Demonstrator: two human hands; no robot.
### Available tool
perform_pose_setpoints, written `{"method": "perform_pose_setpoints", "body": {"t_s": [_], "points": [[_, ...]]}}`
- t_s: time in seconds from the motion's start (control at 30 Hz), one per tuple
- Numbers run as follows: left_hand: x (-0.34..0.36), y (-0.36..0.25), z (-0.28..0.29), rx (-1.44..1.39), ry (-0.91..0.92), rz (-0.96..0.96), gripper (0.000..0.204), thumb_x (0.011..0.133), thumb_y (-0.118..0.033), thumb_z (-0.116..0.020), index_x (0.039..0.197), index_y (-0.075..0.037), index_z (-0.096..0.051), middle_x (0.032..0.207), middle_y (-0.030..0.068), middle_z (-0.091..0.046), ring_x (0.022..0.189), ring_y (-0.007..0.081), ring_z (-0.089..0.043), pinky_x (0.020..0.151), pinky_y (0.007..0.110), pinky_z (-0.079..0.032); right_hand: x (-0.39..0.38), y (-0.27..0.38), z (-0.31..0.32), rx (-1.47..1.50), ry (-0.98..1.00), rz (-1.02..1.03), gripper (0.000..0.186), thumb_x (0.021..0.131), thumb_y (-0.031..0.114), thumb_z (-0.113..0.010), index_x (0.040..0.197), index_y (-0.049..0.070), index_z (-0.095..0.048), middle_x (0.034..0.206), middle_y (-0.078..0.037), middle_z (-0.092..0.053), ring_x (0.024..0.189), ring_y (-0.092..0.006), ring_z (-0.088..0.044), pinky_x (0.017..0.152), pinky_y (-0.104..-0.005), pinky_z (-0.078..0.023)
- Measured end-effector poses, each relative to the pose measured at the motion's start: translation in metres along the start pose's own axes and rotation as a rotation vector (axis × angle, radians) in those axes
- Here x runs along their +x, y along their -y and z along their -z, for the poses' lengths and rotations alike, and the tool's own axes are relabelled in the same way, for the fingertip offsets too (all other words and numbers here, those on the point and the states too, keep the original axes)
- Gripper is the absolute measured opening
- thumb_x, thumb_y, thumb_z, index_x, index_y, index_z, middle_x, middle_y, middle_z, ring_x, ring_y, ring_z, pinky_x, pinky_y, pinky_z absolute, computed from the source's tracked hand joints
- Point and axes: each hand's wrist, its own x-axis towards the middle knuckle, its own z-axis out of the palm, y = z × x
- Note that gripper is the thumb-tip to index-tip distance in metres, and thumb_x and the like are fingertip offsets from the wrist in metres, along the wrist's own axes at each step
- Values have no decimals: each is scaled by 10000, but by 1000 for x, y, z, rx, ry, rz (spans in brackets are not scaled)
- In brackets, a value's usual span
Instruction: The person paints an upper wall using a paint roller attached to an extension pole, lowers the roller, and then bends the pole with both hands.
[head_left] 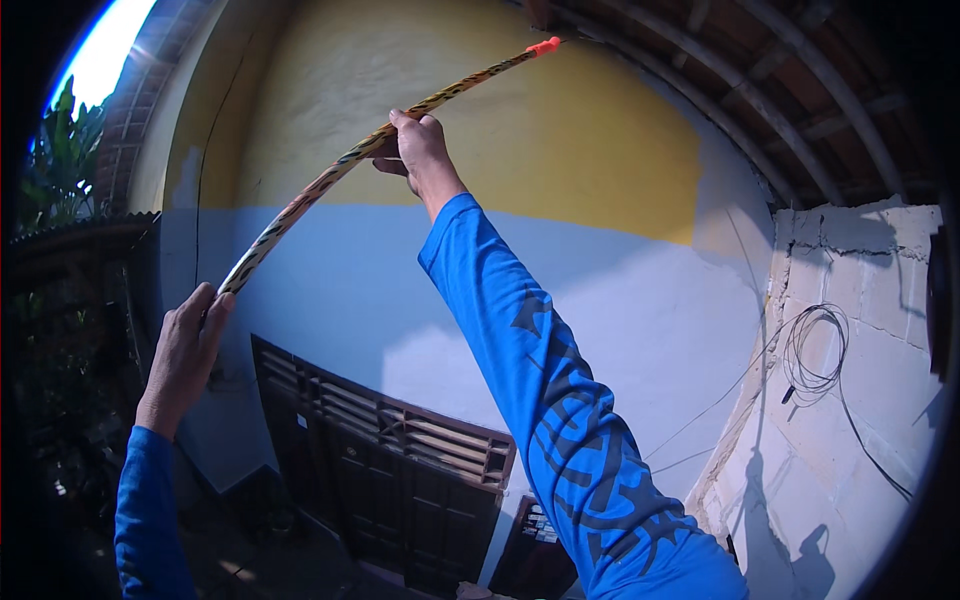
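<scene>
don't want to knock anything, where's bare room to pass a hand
Bare painted wall shows below the patterned pole, between left hand, right sleeve and louvred vent; bare yellow wall between the orange tip and right sleeve. It's crowded around the wire coil on the block wall. Depth isn't clear.

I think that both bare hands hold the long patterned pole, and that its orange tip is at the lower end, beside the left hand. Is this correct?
Not quite: the orange tip is at the pole's upper end, beyond the right hand, not beside the left hand. The head view shows this. Both bare hands do hold the long patterned pole.
</scene>
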Motion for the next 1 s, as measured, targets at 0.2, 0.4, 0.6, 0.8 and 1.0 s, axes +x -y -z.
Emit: {"method": "perform_pose_setpoints", "body": {"t_s": [0.2, 0.4, 0.6, 0.8, 1.0], "points": [[18, 1, 16, 127, -84, -108, 349, 1038, -319, -521, 898, 0, -534, 639, 164, -467, 542, 268, -434, 563, 428, -362, 24, 2, -14, -12, 8, -6, 214, 993, 237, -534, 1059, 33, -544, 914, -127, -697, 788, -242, -720, 628, -382, -606], [35, -7, 25, 200, -102, -116, 352, 1043, -335, -514, 927, -4, -542, 638, 169, -521, 561, 325, -508, 593, 464, -394, 47, 5, -12, 4, 6, 26, 229, 1006, 224, -491, 1046, 10, -562, 878, -153, -713, 683, -258, -730, 546, -340, -598], [45, 0, 28, 269, -176, -190, 360, 1041, -350, -507, 958, -3, -553, 689, 192, -548, 643, 391, -550, 632, 484, -410, 54, 8, -18, 29, 13, 36, 214, 1015, 231, -524, 1024, 21, -561, 878, -175, -709, 756, -296, -728, 569, -325, -564], [55, -2, 38, 406, -189, -120, 376, 1043, -391, -496, 1041, -31, -607, 754, 181, -616, 705, 365, -611, 682, 494, -447, 73, 8, -23, 46, 6, 58, 239, 1019, 225, -518, 1078, -5, -544, 932, -212, -710, 774, -330, -736, 527, -352, -570], [68, 1, 38, 424, -186, -41, 399, 1041, -413, -492, 1118, -46, -630, 808, 185, -648, 774, 361, -652, 727, 483, -482, 86, 9, -23, 40, 62, 41, 262, 1032, 236, -495, 1117, -6, -548, 961, -220, -707, 793, -322, -736, 574, -353, -586]]}}
